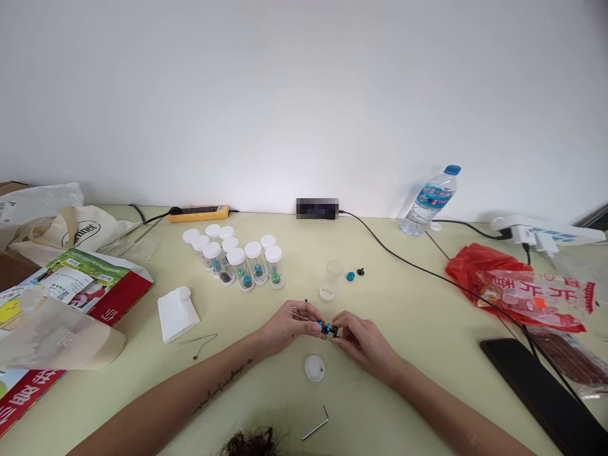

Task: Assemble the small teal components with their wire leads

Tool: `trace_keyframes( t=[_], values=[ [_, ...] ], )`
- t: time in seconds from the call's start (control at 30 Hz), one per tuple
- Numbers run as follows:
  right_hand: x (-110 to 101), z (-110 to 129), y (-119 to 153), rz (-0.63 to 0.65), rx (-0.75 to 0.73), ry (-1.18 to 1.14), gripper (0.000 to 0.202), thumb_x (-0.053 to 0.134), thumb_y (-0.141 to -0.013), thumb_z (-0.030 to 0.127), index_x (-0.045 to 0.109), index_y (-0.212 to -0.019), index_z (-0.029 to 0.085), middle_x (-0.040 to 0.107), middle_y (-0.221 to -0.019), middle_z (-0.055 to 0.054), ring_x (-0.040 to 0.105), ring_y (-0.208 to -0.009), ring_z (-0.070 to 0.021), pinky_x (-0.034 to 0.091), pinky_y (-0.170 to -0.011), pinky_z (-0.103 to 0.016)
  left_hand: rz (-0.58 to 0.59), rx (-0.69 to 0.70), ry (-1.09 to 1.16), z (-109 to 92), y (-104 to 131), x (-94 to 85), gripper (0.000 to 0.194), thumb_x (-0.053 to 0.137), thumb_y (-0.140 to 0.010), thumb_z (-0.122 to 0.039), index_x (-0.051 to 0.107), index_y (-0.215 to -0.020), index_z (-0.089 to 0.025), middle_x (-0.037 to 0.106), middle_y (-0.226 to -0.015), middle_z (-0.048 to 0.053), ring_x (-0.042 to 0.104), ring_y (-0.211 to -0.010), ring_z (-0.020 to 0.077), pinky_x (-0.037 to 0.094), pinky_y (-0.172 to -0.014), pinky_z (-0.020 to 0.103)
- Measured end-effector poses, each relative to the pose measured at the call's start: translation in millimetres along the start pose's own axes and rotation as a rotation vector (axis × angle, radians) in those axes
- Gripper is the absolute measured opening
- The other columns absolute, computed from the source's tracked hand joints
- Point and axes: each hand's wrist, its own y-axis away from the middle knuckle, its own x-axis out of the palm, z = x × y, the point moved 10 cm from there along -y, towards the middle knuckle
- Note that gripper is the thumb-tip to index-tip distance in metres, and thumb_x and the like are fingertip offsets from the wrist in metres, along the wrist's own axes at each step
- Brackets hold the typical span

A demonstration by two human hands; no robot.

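My left hand [297,326] pinches a small blue and black part [325,327], and a thin pale thread loops over its fingers. My right hand [358,339] has its fingertips closed on the black end of the same part, just to the right. Beyond my hands stands a clear tube [334,273] without a lid. A small blue piece [350,276] and a black piece [360,272] lie right of the tube. Nearer to me is a round white cap [314,368] with a tiny dark piece inside. An L-shaped key [316,427] rests at the front.
Several white-capped tubes [236,256] stand behind my left hand. A white paper packet [177,313] and a needle-like tool [197,339] are at left. Farther out are an orange power strip [198,214], a water bottle [430,204], a red bag [475,263] and a cable.
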Motion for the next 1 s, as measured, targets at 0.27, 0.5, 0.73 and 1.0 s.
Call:
trace_keyframes(
  t=[0.27,0.5,0.73,1.0],
  values=[
    [5.2,1.2,0.6,0.061,-0.028,0.083,0.020,0.033,-0.091,0.028,0.047,-0.080,0.019,0.053,-0.067,-0.001,0.046,-0.058,-0.0110,0.036,-0.054,-0.022,0.021,0.001,-0.036,-1.7,1.6,4.1,0.027,0.073,-0.058,-0.024,0.062,-0.078,-0.010,0.064,-0.074,0.007,0.061,-0.068,0.0171,0.046,-0.070,0.031],
    [-0.5,0.7,0.8,-0.021,-0.019,0.007,0.013,0.037,-0.090,0.030,0.042,-0.099,0.021,0.055,-0.098,-0.005,0.042,-0.049,-0.0064,0.037,-0.051,-0.022,0.004,-0.010,0.024,2.9,-0.5,-2.0,0.026,0.072,-0.060,-0.024,0.062,-0.081,-0.010,0.064,-0.079,0.008,0.062,-0.071,0.0176,0.045,-0.075,0.034],
    [3.7,-1.2,1.0,0.046,-0.004,0.067,0.016,0.036,-0.091,0.031,0.045,-0.084,0.020,0.057,-0.074,-0.002,0.050,-0.058,-0.0108,0.039,-0.056,-0.023,0.016,-0.011,-0.003,1.1,0.8,2.0,0.027,0.073,-0.059,-0.024,0.062,-0.078,-0.010,0.065,-0.076,0.007,0.061,-0.068,0.0169,0.046,-0.071,0.032],
    [1.0,-1.6,1.3,-0.008,-0.014,0.055,0.010,0.040,-0.089,0.028,0.042,-0.096,0.021,0.056,-0.092,-0.004,0.043,-0.051,-0.0071,0.037,-0.052,-0.022,0.014,-0.007,0.017,1.6,-0.6,-0.6,0.026,0.071,-0.061,-0.024,0.062,-0.081,-0.010,0.064,-0.079,0.008,0.062,-0.070,0.0174,0.046,-0.074,0.033]
  ],
)
